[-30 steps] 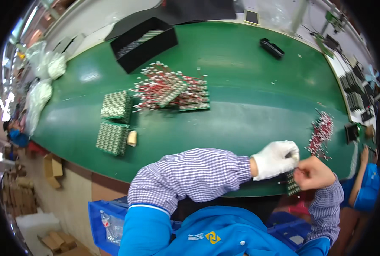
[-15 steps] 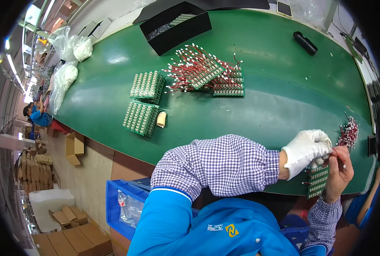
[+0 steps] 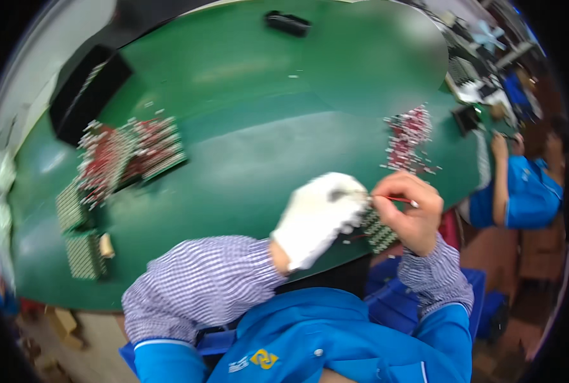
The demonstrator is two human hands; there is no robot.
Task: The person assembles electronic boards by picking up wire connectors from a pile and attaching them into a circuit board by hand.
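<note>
My gloved left hand [image 3: 319, 220] is closed at the upper edge of a green circuit board panel [image 3: 380, 233] covered in small parts. The glove hides part of the panel, and motion blurs the fingertips. Close beside it, my bare right hand [image 3: 415, 210] pinches a short red wire [image 3: 396, 199] with a white connector at its end. The thumb and forefinger meet on the wire just above the panel. Past my right hand lies a loose pile of red wires with white connectors [image 3: 409, 137].
On the left are wired panels [image 3: 160, 143], two stacks of bare panels [image 3: 83, 255], a small tan roll [image 3: 106, 246] and a black box [image 3: 86, 89]. A black object [image 3: 287, 23] lies at the far edge. Another person [image 3: 527, 191] sits at the right.
The view has swung to the right, so the table's things appear farther left and the person at the right shows more. My hands stay together at the panel, the right still pinching a red wire.
</note>
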